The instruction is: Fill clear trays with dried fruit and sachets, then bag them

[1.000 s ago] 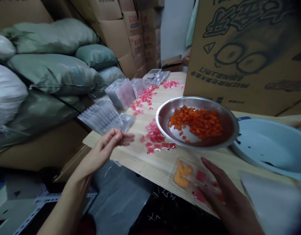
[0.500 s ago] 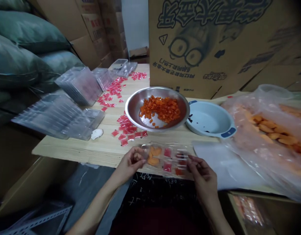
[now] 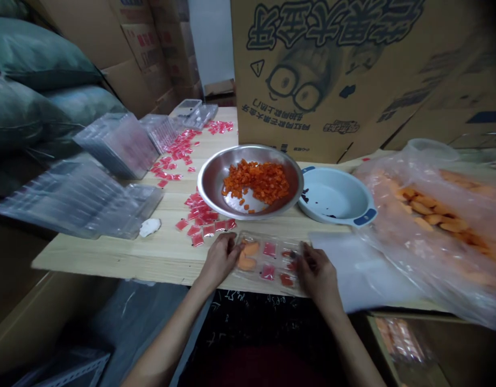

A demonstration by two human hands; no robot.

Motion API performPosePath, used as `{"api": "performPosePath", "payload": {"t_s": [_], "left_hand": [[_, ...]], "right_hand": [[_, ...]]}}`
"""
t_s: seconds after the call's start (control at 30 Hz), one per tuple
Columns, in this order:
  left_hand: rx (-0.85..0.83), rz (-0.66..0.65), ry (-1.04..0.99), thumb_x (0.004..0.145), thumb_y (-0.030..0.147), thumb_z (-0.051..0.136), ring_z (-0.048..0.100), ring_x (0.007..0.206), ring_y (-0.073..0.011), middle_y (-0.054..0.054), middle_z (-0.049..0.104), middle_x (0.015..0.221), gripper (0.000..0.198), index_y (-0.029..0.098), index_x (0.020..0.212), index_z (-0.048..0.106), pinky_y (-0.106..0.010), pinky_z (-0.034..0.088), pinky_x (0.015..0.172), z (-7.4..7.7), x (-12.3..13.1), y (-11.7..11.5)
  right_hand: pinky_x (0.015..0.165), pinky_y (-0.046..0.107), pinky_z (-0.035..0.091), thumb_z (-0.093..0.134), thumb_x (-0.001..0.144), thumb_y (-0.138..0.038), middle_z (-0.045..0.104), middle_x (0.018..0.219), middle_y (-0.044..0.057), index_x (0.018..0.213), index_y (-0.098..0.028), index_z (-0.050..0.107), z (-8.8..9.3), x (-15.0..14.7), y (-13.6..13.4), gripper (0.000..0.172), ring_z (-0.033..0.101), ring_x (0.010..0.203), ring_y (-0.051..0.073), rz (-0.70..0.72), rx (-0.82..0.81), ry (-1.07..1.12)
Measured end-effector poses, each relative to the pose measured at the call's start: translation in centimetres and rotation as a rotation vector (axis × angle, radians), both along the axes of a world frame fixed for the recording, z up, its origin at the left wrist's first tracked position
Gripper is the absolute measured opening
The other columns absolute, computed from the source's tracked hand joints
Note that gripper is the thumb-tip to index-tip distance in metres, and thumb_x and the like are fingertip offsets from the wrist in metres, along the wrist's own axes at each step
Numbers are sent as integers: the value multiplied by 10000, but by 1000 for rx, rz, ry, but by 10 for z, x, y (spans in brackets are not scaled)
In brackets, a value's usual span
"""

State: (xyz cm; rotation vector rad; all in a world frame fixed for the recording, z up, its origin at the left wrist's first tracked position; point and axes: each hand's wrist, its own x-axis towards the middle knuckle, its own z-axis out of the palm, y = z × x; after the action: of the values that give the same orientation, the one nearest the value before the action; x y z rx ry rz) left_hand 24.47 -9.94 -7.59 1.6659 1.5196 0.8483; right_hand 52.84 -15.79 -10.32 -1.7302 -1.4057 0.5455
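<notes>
A clear plastic blister tray (image 3: 268, 260) lies at the near edge of the wooden table (image 3: 167, 252). It holds orange pieces at its left end and small red packets in the middle. My left hand (image 3: 219, 259) grips the tray's left end with curled fingers. My right hand (image 3: 316, 273) presses on the tray's right end, fingers bent over it. Just behind the tray stands a steel bowl (image 3: 215, 172) with diced orange bits.
Loose red packets (image 3: 199, 217) lie left of the bowl. Stacks of empty clear trays (image 3: 82, 201) sit at the left. A pale blue basin (image 3: 337, 199), a plastic bag of orange pieces (image 3: 437, 220) and a big cardboard box (image 3: 353, 70) stand at the right and back.
My left hand came in from the stack of empty trays to the filled tray. Both hands now close on the tray's ends. The view swung to the right.
</notes>
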Motion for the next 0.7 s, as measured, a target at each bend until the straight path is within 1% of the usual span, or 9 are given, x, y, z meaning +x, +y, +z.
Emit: {"api": "performPosePath", "payload": {"t_s": [0.1, 0.17, 0.23, 0.3, 0.37, 0.47, 0.57, 0.63, 0.7], "left_hand": [[-57, -30, -45, 829, 400, 783, 594, 771, -202, -26, 636, 847, 256, 202, 926, 652, -341, 464, 747, 3, 4, -1], [-155, -26, -196, 817, 392, 805, 606, 748, -182, -2, 630, 830, 302, 212, 923, 588, -320, 480, 738, 6, 7, -7], [-297, -7, -415, 811, 394, 824, 668, 809, -184, -5, 671, 898, 394, 221, 1035, 550, -318, 517, 781, 9, 11, -18], [-418, 46, -612, 778, 392, 862, 715, 939, -208, -41, 709, 1048, 572, 232, 1205, 515, -339, 546, 860, 12, 16, -29], [-446, 145, -720, 717, 380, 908, 717, 1005, -216, -63, 700, 1148, 724, 241, 1296, 495, -349, 555, 906, 10, 22, -37], [-374, 260, -737, 672, 346, 932, 698, 1006, -192, -47, 681, 1144, 750, 246, 1299, 532, -328, 558, 922, 2, 27, -42], [-324, 290, -719, 669, 302, 937, 692, 1034, -181, -33, 696, 1114, 764, 257, 1331, 558, -305, 555, 944, -1, 28, -43], [-395, 293, -760, 646, 272, 959, 718, 999, -178, -27, 735, 1063, 815, 252, 1361, 568, -294, 563, 931, 5, 27, -46], [-535, 269, -844, 644, 256, 972, 748, 987, -190, -52, 778, 1037, 767, 214, 1327, 626, -285, 572, 923, 13, 28, -53]], "right_hand": [[764, 401, 542, 585, 956, -413, 681, 929, 119, 1200, -116, 738, 2, 2, 12, 414, 633, 785, 241, 37, 16, 18], [768, 389, 542, 581, 954, -378, 684, 929, 110, 1198, -125, 736, 4, 3, 15, 383, 626, 787, 233, 44, 15, 30], [766, 375, 538, 573, 965, -362, 683, 940, 101, 1216, -125, 726, 5, 5, 15, 378, 614, 783, 222, 46, 2, 32], [766, 370, 537, 584, 975, -382, 681, 962, 102, 1266, -115, 704, 6, 6, 11, 413, 609, 780, 215, 33, -17, 20], [773, 373, 542, 597, 986, -418, 677, 994, 112, 1329, -108, 673, 8, 5, 2, 469, 613, 782, 215, 22, -39, -10], [829, 405, 562, 567, 1024, -454, 673, 1085, 143, 1374, -128, 651, 12, -1, -13, 486, 653, 872, 245, 30, -62, -52], [937, 467, 566, 509, 1058, -471, 668, 1188, 161, 1386, -168, 653, 15, -10, -26, 469, 673, 1037, 294, 26, -44, -46], [988, 487, 554, 488, 1067, -462, 663, 1232, 164, 1414, -169, 639, 15, -14, -30, 479, 669, 1091, 302, 19, -36, -16], [970, 469, 564, 495, 1065, -443, 678, 1211, 158, 1461, -154, 601, 14, -15, -30, 501, 680, 1044, 282, 17, -55, 36]]}}
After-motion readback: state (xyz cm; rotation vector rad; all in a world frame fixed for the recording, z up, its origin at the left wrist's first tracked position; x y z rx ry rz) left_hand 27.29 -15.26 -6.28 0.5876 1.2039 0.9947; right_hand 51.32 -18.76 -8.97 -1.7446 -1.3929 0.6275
